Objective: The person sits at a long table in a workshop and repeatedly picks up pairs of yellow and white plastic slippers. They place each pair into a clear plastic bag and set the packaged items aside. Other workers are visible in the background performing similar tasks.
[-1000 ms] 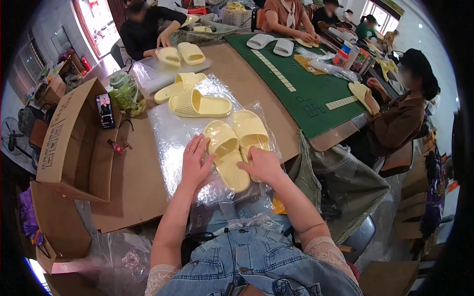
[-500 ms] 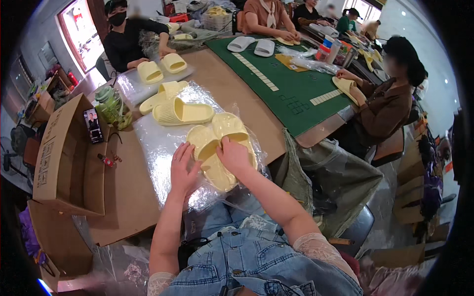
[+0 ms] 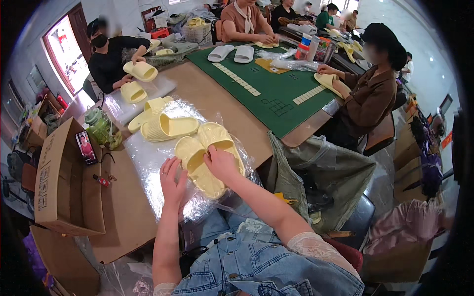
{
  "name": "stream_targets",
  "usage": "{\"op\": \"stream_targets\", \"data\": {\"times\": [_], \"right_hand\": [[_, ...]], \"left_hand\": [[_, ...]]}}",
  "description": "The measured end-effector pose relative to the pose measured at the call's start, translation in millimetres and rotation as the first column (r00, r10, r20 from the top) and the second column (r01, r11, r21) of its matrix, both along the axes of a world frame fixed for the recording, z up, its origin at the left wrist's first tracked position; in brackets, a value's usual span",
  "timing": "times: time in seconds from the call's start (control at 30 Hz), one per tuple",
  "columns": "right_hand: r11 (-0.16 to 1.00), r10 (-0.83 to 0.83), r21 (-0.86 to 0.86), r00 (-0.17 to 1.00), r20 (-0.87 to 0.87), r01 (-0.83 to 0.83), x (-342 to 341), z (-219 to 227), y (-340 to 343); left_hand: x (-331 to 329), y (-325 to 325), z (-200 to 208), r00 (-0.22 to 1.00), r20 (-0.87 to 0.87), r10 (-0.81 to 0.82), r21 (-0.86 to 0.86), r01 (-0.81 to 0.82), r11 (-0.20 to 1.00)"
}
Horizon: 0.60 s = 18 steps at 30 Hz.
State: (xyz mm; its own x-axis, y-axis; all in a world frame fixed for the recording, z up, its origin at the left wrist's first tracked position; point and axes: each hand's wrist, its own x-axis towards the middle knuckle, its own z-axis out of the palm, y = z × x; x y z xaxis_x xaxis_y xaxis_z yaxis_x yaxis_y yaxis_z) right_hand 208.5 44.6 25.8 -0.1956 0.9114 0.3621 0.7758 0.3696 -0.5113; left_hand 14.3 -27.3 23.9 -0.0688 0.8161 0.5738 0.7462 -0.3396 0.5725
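Side by side on the stack of clear plastic bags (image 3: pixel 143 170) lies a pair of pale yellow slippers, a left slipper (image 3: pixel 189 146) and a right slipper (image 3: pixel 213 132). Clear film with shiny creases seems to cover them. My left hand (image 3: pixel 173 178) rests along the left slipper's outer side, fingers extended and slightly apart. At the inner edges of the two straps, my right hand (image 3: pixel 222 164) has its fingers curled down and closed, gripping the right slipper's strap edge; the fingertips are partly hidden. Just beyond lies another yellow slipper (image 3: pixel 180 127), with a further slipper (image 3: pixel 146 114) behind it.
An open cardboard box (image 3: pixel 66 192) with a phone (image 3: pixel 86 147) on its edge stands left, near a green jar (image 3: pixel 98 123). A green mat (image 3: pixel 237 93) bears white slippers (image 3: pixel 220 53). Co-workers handle slippers around the table. A grey-green sack (image 3: pixel 326 172) hangs at right.
The view has shifted, moving the table leftward in the picture. My hands stay at the same slippers. The co-worker at far left has lifted a yellow slipper off the plastic.
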Motion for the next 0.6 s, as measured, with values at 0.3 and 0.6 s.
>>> {"op": "stream_targets", "data": {"times": [0.3,0.6], "right_hand": [[0.998,0.006,-0.067,1.0,-0.019,-0.007,3.2,9.9,-6.8],[0.999,-0.008,-0.037,0.999,-0.034,0.006,4.6,4.4,-5.9]], "left_hand": [[-4.3,2.5,-9.5,0.996,0.03,0.089,-0.042,-0.088,0.995],[-3.1,4.2,-9.3,0.994,0.052,0.096,-0.07,-0.092,0.993]]}}
